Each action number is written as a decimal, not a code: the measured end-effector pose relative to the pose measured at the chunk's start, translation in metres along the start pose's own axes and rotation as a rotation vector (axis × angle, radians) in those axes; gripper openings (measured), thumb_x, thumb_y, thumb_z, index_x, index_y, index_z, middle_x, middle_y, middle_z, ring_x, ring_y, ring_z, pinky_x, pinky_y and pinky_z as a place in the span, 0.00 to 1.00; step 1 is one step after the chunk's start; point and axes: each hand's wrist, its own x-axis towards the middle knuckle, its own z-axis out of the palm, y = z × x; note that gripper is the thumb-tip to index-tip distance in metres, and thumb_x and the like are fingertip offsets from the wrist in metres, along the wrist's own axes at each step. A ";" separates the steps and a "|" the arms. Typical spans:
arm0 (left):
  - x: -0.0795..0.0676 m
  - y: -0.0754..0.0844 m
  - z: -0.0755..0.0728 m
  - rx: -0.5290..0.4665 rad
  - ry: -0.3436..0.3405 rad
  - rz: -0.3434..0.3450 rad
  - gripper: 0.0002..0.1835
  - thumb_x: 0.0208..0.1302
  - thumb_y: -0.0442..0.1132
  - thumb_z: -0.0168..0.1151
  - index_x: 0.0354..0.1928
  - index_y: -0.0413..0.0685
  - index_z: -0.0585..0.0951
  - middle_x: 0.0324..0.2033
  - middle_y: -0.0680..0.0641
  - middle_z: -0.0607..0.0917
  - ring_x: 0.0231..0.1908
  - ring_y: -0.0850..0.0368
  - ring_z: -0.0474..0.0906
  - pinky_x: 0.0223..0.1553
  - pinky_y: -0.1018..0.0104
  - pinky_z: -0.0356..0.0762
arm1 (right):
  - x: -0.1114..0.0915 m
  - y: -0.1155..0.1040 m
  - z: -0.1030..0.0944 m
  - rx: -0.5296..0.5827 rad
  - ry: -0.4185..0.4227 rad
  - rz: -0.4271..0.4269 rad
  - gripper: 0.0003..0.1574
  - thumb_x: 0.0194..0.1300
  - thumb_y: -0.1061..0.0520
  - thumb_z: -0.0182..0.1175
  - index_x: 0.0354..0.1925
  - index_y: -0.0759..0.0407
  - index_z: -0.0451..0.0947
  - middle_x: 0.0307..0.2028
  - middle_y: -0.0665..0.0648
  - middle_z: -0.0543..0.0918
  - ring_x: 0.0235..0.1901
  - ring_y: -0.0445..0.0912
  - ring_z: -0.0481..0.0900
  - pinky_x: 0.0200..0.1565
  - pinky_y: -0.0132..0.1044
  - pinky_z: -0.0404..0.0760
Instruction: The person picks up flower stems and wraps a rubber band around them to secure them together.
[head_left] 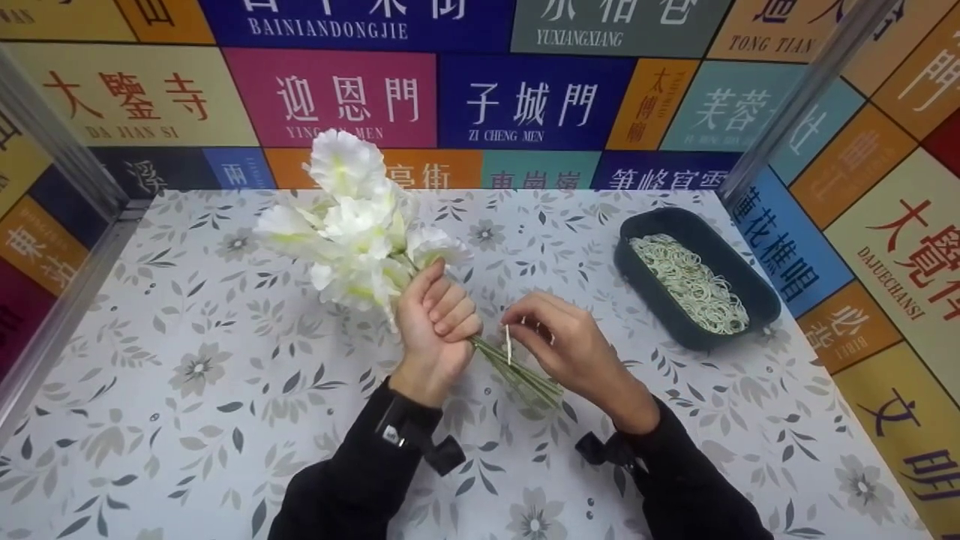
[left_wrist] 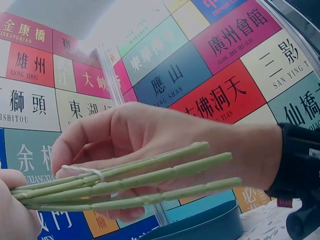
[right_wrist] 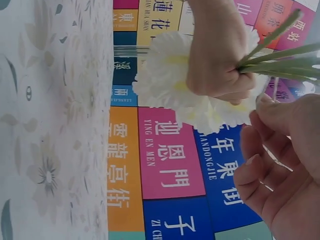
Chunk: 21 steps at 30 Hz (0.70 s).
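My left hand (head_left: 442, 326) grips a bunch of white artificial flowers (head_left: 356, 217) by the stems, just below the blossoms. The blossoms lean up and to the left, while the green stems (head_left: 525, 375) stick out of the fist toward the lower right. A thin whitish rubber band (left_wrist: 95, 171) crosses over the stems, a short way from the left fist. My right hand (head_left: 574, 345) pinches this band between thumb and forefinger, beside the stems; the other fingers are loosely curled. In the right wrist view the cut stem ends (right_wrist: 290, 62) fan apart.
A dark green plastic tub (head_left: 637, 281) at the right back of the table holds a pile of whitish rubber bands (head_left: 694, 285). A leaf-patterned cloth (head_left: 202, 420) covers the table. Panels with coloured signs (head_left: 334, 97) rise along its back and sides.
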 end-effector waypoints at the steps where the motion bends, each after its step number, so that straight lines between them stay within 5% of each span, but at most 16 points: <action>1: 0.000 0.000 0.000 -0.015 -0.009 -0.009 0.31 0.78 0.44 0.46 0.10 0.56 0.60 0.04 0.59 0.61 0.05 0.67 0.51 0.06 0.75 0.48 | 0.000 0.001 0.002 0.004 0.010 -0.005 0.05 0.69 0.65 0.65 0.43 0.59 0.81 0.36 0.52 0.83 0.29 0.40 0.76 0.30 0.26 0.74; 8: -0.002 0.001 -0.001 -0.081 -0.060 -0.009 0.31 0.80 0.46 0.44 0.11 0.55 0.61 0.05 0.58 0.62 0.07 0.67 0.50 0.07 0.75 0.48 | -0.001 0.002 0.013 0.046 0.037 -0.025 0.11 0.61 0.72 0.68 0.42 0.62 0.82 0.35 0.53 0.84 0.29 0.41 0.78 0.31 0.26 0.77; 16: -0.005 0.016 0.002 -0.258 -0.198 0.063 0.31 0.82 0.51 0.37 0.13 0.55 0.52 0.09 0.58 0.53 0.12 0.65 0.43 0.12 0.74 0.42 | -0.006 0.002 0.020 0.031 -0.002 0.058 0.05 0.70 0.66 0.63 0.42 0.59 0.82 0.32 0.48 0.83 0.25 0.38 0.77 0.27 0.27 0.76; 21: -0.005 0.027 0.002 -0.325 -0.214 0.102 0.30 0.81 0.52 0.37 0.15 0.57 0.50 0.10 0.59 0.50 0.12 0.65 0.42 0.12 0.74 0.40 | -0.008 -0.004 0.030 0.091 -0.023 0.049 0.05 0.68 0.67 0.63 0.40 0.58 0.83 0.28 0.47 0.82 0.24 0.37 0.77 0.26 0.27 0.77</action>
